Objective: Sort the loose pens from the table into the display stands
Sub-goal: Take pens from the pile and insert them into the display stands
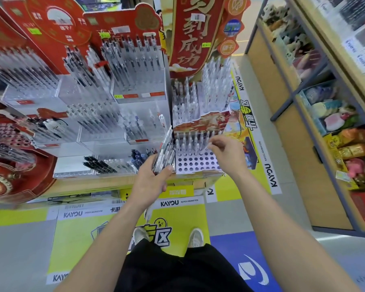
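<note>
My left hand [154, 175] grips a bundle of clear pens [165, 150], held upright at the left edge of a white display stand [198, 163] with rows of round holes. Several white-capped pens [190, 142] stand in its back rows; the front rows are bare holes. My right hand [226, 152] hovers over the stand's right side, fingers loosely curled by the tops of the standing pens. Whether it pinches one is unclear.
Clear acrylic stands [105, 127] full of pens cover the table to the left, with dark pens lying in a front tray [99, 165]. Tall red signs [190, 34] rise behind. A wooden shelf unit [316, 127] with toys lines the aisle on the right.
</note>
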`<action>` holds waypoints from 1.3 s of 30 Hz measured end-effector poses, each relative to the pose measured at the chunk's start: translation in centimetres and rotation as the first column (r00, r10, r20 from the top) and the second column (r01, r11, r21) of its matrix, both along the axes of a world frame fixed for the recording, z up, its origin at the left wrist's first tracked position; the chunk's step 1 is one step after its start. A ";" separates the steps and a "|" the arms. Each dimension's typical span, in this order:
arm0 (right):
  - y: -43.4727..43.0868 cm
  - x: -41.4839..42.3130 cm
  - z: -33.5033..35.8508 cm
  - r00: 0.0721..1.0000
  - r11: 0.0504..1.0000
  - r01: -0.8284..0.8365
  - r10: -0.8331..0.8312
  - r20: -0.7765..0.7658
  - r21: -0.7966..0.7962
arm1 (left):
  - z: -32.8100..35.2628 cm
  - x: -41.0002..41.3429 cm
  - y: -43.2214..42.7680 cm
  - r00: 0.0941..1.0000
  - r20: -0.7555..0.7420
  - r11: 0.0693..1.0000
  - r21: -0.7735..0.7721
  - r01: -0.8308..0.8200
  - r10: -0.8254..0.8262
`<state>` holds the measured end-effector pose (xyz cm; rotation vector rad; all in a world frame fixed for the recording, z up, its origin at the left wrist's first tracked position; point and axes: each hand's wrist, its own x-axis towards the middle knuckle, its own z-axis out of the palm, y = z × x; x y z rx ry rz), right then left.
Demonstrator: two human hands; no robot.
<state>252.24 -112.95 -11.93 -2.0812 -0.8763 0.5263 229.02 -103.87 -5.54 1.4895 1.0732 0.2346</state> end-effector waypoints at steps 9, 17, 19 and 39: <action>1.4 -0.1 -0.6 0.993 0.988 -0.106 0.112 0.047 -0.109 | 0.1 -0.3 0.0 0.997 0.062 0.999 -0.026 -0.040 0.041; 2.6 -0.1 -2.2 0.982 0.975 -0.110 0.136 0.131 -0.191 | -1.3 -0.8 0.2 0.998 0.036 0.999 0.015 -0.044 0.043; 2.7 -0.1 -2.3 0.982 0.973 -0.107 0.136 0.134 -0.204 | -1.8 -0.9 0.1 0.998 0.037 0.999 0.004 -0.047 0.047; 4.7 -4.5 4.8 0.931 0.984 -0.139 0.168 -0.323 0.113 | -4.0 0.5 -2.1 0.995 0.078 0.996 -0.063 0.060 -0.055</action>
